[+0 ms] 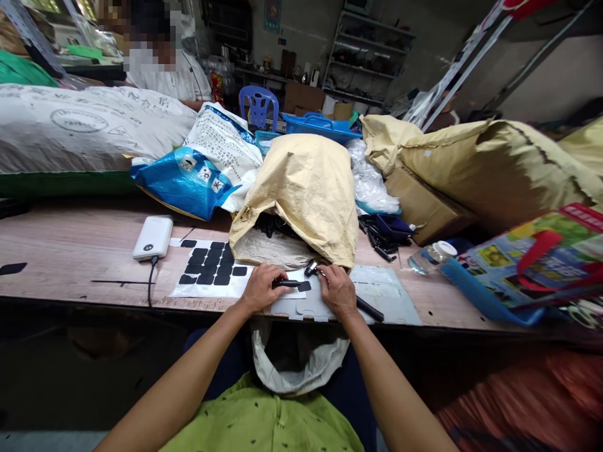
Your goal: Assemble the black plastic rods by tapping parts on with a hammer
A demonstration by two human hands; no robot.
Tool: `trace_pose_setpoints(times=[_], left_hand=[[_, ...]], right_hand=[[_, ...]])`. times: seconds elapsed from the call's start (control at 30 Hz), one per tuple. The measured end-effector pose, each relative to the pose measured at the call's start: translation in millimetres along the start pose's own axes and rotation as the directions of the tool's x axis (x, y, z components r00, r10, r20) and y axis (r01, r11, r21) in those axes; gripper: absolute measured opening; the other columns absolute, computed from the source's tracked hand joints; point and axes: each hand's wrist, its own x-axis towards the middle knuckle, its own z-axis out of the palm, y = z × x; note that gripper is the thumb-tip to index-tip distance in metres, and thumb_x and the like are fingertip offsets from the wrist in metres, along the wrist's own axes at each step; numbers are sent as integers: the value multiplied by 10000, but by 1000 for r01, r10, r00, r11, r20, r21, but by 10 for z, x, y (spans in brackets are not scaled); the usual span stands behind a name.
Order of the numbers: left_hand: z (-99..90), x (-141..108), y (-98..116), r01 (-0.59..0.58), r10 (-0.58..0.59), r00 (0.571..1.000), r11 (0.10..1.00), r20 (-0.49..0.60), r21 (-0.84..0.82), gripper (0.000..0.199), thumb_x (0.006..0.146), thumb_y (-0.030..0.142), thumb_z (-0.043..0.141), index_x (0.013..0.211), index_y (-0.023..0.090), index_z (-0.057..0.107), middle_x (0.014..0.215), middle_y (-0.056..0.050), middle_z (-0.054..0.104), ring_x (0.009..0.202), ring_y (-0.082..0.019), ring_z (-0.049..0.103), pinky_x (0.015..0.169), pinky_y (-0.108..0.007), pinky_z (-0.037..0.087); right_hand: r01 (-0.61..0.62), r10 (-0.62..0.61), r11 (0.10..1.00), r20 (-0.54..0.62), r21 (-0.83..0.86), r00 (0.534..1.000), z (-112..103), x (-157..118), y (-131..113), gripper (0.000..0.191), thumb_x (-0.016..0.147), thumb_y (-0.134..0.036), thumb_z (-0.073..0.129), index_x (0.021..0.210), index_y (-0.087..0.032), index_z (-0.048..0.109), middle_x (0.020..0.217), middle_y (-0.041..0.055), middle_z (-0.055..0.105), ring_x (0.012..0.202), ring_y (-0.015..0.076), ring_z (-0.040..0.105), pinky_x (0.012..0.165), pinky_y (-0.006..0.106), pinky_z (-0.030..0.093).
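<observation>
My left hand is closed on a slim black rod-like part, which lies low over the work surface and points right. My right hand grips a small hammer; the metal hammer head shows left of the fingers and its black handle comes out below the palm. Between the hands a small black rounded-square pad rests on a pale board. Left of my left hand, a white sheet carries rows of similar black pads. Just beyond, a yellowish sack lies with its mouth toward me, dark parts inside.
A white power bank with a cable sits left. To the right are loose black parts, a clear jar and a colourful bag in a blue tray. Large sacks line the back. Another person sits across the table.
</observation>
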Motion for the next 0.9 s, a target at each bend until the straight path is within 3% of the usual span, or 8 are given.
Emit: trace_pose_setpoints(times=[0.1, 0.2, 0.37, 0.53, 0.63, 0.73, 0.8, 0.9], left_hand=[[-16, -273, 271, -108, 127, 983, 983, 129, -145, 177, 916, 372, 642, 1029, 254, 710, 992, -34, 744, 938, -205, 642, 847, -309, 460], [157, -599, 473, -146, 185, 895, 981, 406, -127, 232, 968, 427, 556, 1056, 275, 707, 907, -37, 761, 834, -207, 696, 750, -295, 480], [659, -855, 366, -114, -102, 798, 943, 593, 314, 217, 853, 207, 606, 1023, 144, 726, 923, -204, 762, 871, -363, 737, 745, -421, 515], [779, -889, 245, -17, -235, 786, 917, 572, 400, 242, 811, 112, 594, 1005, 114, 739, 980, -241, 751, 985, -385, 725, 836, -470, 518], [602, -837, 340, -1, -214, 779, 939, 589, 343, 266, 799, 245, 679, 1041, 162, 750, 1023, -198, 761, 976, -366, 724, 811, -438, 523], [288, -567, 427, 45, -104, 790, 993, 605, 113, 248, 787, 360, 706, 995, 244, 776, 919, -88, 782, 839, -274, 724, 704, -334, 505], [59, -237, 408, 93, -69, 854, 995, 516, -21, 226, 827, 376, 661, 958, 237, 782, 847, -49, 774, 764, -211, 700, 671, -283, 481], [-199, 378, 240, 273, -271, 951, 962, 149, 7, 290, 893, 391, 581, 998, 187, 758, 858, -68, 761, 775, -204, 686, 679, -281, 482]], right_hand=[[-11, 11, 1000, 7, -2, 1000, 5, 2, -1, 275, 972, -222, 507, 1201, -227, 658, 1023, 69, 640, 987, 226, 547, 900, 336, 436], [-19, 19, 1000, 9, 1, 1000, 5, 2, -3, 264, 974, -230, 510, 1192, -226, 658, 1020, 71, 639, 986, 230, 545, 898, 337, 432], [-28, 28, 1000, -4, 3, 1000, 5, 4, -12, 248, 967, -236, 529, 1172, -219, 666, 1011, 71, 644, 979, 231, 548, 884, 336, 436], [-23, 23, 1000, -9, -7, 1000, 4, 4, -10, 244, 972, -239, 527, 1171, -219, 666, 1010, 70, 646, 975, 229, 548, 883, 336, 433], [-23, 22, 1000, -10, -9, 1000, 3, -2, -13, 250, 977, -238, 519, 1179, -219, 666, 1010, 73, 645, 978, 230, 546, 884, 335, 430], [-24, 24, 1000, -9, -13, 1000, 8, -8, -15, 253, 983, -240, 514, 1184, -213, 664, 1012, 74, 643, 982, 229, 544, 891, 334, 427], [-24, 23, 1000, -13, -15, 1000, 10, -11, -15, 252, 984, -240, 515, 1184, -211, 665, 1009, 73, 643, 977, 228, 543, 891, 335, 426], [-22, 22, 1000, -14, -17, 1000, 8, -11, -13, 246, 982, -242, 519, 1177, -214, 666, 1009, 72, 643, 968, 229, 541, 888, 339, 427]])
